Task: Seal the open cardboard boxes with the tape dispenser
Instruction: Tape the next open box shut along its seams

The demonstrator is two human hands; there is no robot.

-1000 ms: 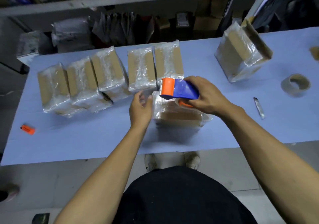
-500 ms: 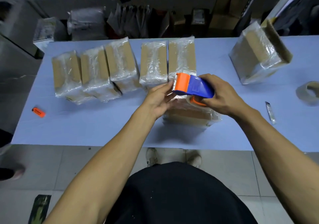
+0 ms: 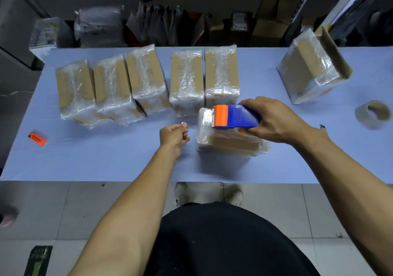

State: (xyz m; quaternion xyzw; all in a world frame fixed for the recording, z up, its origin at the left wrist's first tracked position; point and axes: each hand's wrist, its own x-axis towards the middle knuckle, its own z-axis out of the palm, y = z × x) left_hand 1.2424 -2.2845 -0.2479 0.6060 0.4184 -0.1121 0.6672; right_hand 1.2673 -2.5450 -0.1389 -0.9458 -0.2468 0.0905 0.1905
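My right hand [image 3: 274, 120] grips a blue and orange tape dispenser [image 3: 236, 116] just above a small cardboard box [image 3: 231, 143] wrapped in clear tape, near the table's front edge. My left hand [image 3: 173, 135] hovers to the left of that box, its fingers curled and pinching a small shiny bit of clear tape [image 3: 183, 123]. Whether a strip runs from it to the dispenser I cannot tell. Behind stand several taped boxes [image 3: 185, 80] in a row. At the far right sits a larger box [image 3: 308, 67] with one flap [image 3: 333, 50] standing open.
A blue table [image 3: 106, 158] carries an orange lighter [image 3: 37, 139] at the left, a spare tape roll [image 3: 373, 114] at the right and a small knife [image 3: 322, 126] beside my right wrist. Shelves with packages lie behind the table.
My left hand left the dispenser's mouth and drew away to the left, pinching a bit of tape. The dispenser stayed over the box in my right hand.
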